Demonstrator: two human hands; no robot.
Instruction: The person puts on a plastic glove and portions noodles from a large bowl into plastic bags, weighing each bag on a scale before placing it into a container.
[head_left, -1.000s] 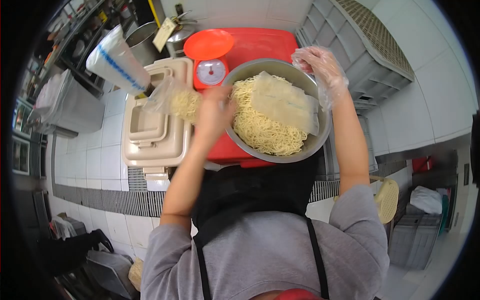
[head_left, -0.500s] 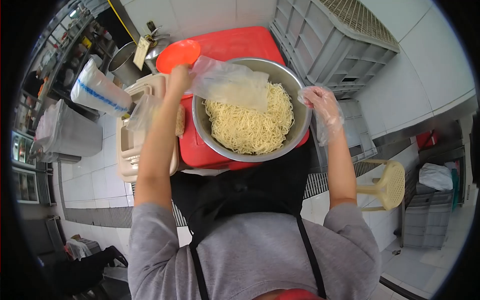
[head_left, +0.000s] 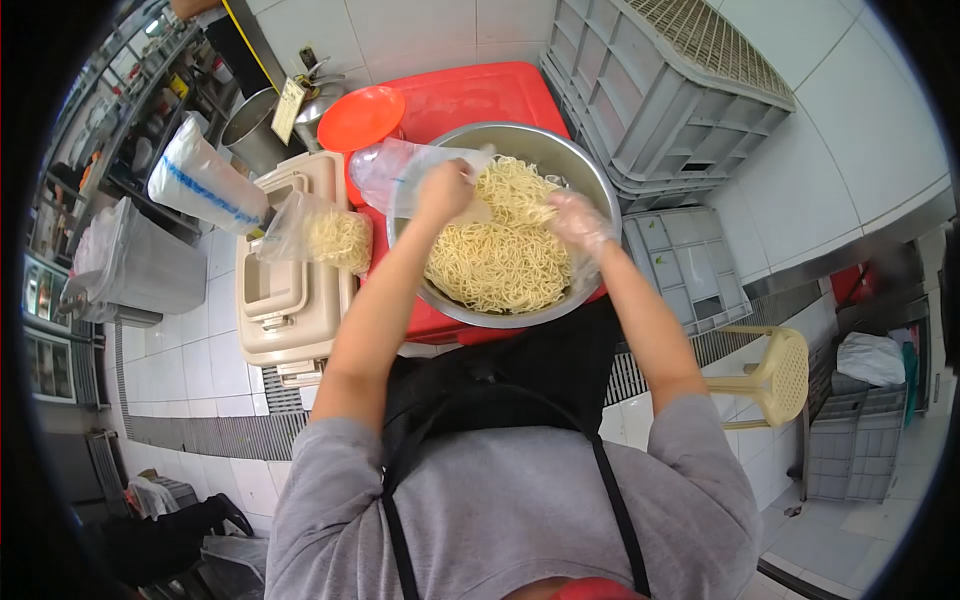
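A wide steel bowl (head_left: 603, 185) holds a heap of pale yellow noodles (head_left: 497, 268). My bare left hand (head_left: 447, 190) is closed on the edge of a clear plastic bag (head_left: 408, 178), which hangs over the bowl's left side. Inside the bowl, my right hand (head_left: 582, 222), in a clear plastic glove, has its fingers closed on a clump of noodles beside the bag's mouth. Motion blurs both hands slightly.
The bowl stands on a red lid (head_left: 480, 95). To its left, a filled bag of noodles (head_left: 338, 238) rests on a beige container (head_left: 262, 335). Behind are a red plate (head_left: 360, 118) and a steel pot (head_left: 252, 135). Grey crates (head_left: 660, 100) stand at right.
My left hand has moved right and down with the bag, over the bowl. My right hand has moved left from the bowl's rim into the noodles.
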